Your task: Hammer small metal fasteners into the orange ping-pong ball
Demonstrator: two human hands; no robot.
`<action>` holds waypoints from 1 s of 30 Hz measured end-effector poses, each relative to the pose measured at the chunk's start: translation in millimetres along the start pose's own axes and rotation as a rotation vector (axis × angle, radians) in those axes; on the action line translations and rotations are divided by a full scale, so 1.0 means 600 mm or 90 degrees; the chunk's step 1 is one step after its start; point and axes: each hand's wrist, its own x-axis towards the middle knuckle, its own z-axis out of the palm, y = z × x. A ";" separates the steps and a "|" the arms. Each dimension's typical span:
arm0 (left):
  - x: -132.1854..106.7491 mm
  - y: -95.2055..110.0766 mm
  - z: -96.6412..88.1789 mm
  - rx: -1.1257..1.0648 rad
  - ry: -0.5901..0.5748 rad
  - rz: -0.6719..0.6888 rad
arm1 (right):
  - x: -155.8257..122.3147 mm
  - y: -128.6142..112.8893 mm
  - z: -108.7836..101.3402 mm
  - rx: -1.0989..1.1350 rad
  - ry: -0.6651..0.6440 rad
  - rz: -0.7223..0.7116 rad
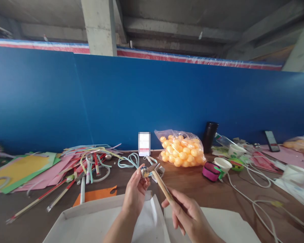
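My left hand (136,191) is raised above the table and pinches a small shiny metal ball (144,171) between thumb and fingertips. My right hand (186,212) grips a pair of light wooden chopsticks (160,182). Their tips reach up and left and touch the metal ball. Both hands hover over two shallow white trays (91,219) at the near edge of the brown table (192,182).
A clear bag of orange ping-pong balls (181,151) lies behind the hands. Coloured cords, straws and paper sheets (27,168) cover the left side. A magenta pouch (210,171), paper cups (223,165), white cables (258,199), a black bottle (209,136) and a phone (272,140) sit right. A blue wall (152,101) backs the table.
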 end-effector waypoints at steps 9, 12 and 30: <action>0.001 0.002 0.000 -0.002 0.018 -0.010 | -0.004 -0.007 0.002 -0.013 0.006 0.003; 0.001 0.002 -0.001 -0.005 0.024 -0.009 | -0.003 -0.006 0.001 -0.008 0.014 -0.007; 0.002 0.003 0.003 -0.029 0.061 -0.039 | 0.026 0.034 -0.040 -0.192 0.205 0.089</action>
